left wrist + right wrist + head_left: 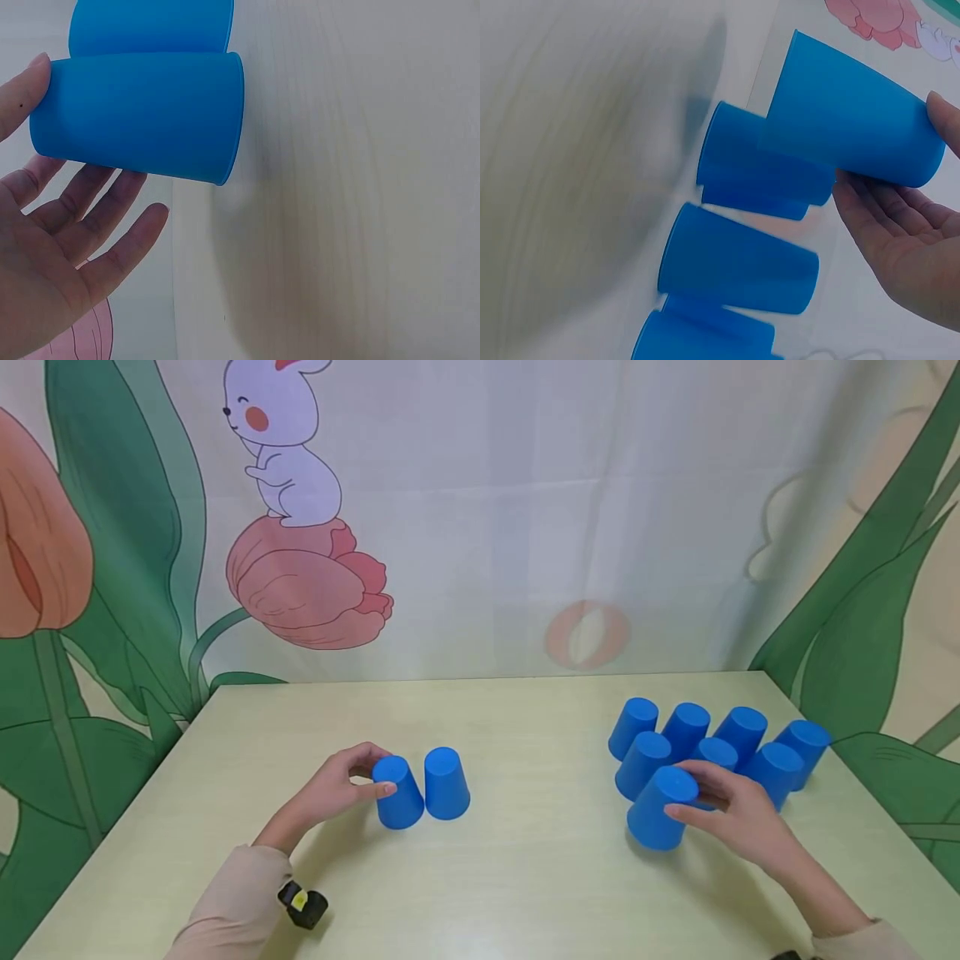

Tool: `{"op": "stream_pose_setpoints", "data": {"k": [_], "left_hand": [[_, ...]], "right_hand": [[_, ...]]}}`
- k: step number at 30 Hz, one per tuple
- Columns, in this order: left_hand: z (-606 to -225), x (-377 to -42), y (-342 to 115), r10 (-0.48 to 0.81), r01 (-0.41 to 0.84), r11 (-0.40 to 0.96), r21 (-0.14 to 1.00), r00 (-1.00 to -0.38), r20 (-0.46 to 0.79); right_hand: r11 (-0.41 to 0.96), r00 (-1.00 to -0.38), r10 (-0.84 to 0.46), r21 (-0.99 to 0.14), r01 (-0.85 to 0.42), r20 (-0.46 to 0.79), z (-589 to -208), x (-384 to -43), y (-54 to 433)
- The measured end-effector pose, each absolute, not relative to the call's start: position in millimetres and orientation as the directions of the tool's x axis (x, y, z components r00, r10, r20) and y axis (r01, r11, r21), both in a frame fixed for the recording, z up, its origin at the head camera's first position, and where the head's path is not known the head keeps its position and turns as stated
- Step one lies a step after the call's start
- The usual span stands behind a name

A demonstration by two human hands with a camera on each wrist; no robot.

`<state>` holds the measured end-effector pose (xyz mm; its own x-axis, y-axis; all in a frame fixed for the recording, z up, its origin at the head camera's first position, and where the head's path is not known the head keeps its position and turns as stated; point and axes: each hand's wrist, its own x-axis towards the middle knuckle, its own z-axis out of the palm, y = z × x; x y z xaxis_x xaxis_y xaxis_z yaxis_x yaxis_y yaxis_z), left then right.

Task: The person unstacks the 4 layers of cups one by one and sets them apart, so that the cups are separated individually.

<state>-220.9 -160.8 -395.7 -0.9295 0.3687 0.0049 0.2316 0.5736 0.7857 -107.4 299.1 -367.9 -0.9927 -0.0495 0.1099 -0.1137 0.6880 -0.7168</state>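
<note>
On the left of the table, my left hand [347, 783] grips an upside-down blue cup [398, 793] between thumb and fingers near its base. A second inverted blue cup [447, 783] stands right beside it. Over on the right, my right hand [738, 814] pinches another blue cup [660, 810] by its upper end. In the right wrist view this cup [847, 112] is raised clear of the tabletop, and its shadow falls on the table. Behind it stand several more inverted blue cups [642, 765], grouped closely; my right hand hides part of them.
The pale wooden table [525, 877] reaches back to a printed curtain [480, 527] with a rabbit and flowers. A strip of bare tabletop lies between the two groups of cups. A black wrist device [303, 906] is by my left sleeve.
</note>
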Motion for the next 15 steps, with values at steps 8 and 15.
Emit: {"op": "stream_pose_setpoints", "data": {"k": [8,15], "left_hand": [[-394,-219,-160,0.370,0.241,0.579,0.779,-0.929,0.012],[-395,-220,-160,0.368,0.237,0.578,0.780,-0.930,0.011]], "right_hand": [[0.710,-0.995,-0.004,-0.701,-0.072,0.098,-370,-100,314],[0.719,-0.997,0.028,-0.695,-0.031,0.073,-372,-94,326]]}}
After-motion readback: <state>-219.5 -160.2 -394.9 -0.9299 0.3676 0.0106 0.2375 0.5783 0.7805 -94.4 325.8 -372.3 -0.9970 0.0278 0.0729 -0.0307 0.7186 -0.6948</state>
